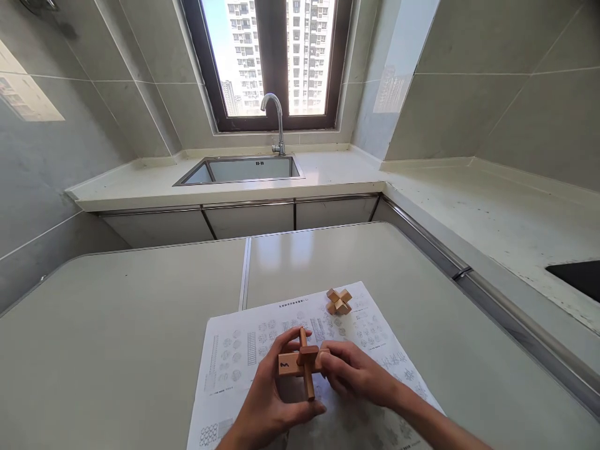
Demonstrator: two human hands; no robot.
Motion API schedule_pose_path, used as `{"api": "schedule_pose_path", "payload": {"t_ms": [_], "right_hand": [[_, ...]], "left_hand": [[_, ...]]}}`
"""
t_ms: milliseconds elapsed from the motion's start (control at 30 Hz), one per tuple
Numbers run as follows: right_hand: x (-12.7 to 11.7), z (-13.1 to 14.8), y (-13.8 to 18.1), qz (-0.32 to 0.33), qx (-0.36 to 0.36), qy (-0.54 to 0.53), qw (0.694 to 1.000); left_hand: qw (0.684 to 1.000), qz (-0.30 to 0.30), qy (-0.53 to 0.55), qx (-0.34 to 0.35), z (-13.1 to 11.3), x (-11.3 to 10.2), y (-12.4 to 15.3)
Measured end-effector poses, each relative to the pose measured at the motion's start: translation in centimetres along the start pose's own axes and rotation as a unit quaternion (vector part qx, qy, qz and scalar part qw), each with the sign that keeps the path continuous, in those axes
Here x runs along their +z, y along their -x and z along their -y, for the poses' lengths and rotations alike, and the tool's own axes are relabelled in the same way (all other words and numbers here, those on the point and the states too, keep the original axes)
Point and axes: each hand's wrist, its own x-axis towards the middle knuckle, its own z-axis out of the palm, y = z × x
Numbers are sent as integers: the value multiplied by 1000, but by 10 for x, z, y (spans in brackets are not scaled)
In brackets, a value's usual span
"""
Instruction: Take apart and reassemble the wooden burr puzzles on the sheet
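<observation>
Both my hands hold a wooden cross-shaped puzzle (302, 364) of interlocked sticks just above a printed instruction sheet (234, 356). My left hand (267, 400) wraps its fingers around the puzzle's left side and bottom stick. My right hand (354, 374) pinches the puzzle's right end. A second, smaller assembled wooden burr puzzle (339, 301) lies on the sheet's far right corner, apart from both hands.
The sheet lies on a pale grey table (117, 325) with a seam down its middle. Beyond it a counter holds a steel sink (241, 170) and faucet (276, 122) under a window. A side counter (497, 212) runs along the right, with a dark cooktop edge (579, 278).
</observation>
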Motion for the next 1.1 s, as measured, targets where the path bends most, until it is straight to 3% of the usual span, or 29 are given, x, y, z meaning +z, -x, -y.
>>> {"api": "schedule_pose_path", "payload": {"t_ms": [200,433,600,867,1100], "right_hand": [[-3,-5,-1,61,53,-98,992],[-1,-22,-1,133,66,-196,969],[0,-20,-2,124,53,-225,965],[-1,-23,1,136,71,-288,945],[-3,-25,3,139,80,-247,956]], "left_hand": [[1000,14,4,6,5,3,-2],[999,33,27,21,10,0,-2],[1000,5,2,14,7,-2,-3],[998,9,57,5,-1,-2,-6],[998,14,63,7,6,-5,-6]]}}
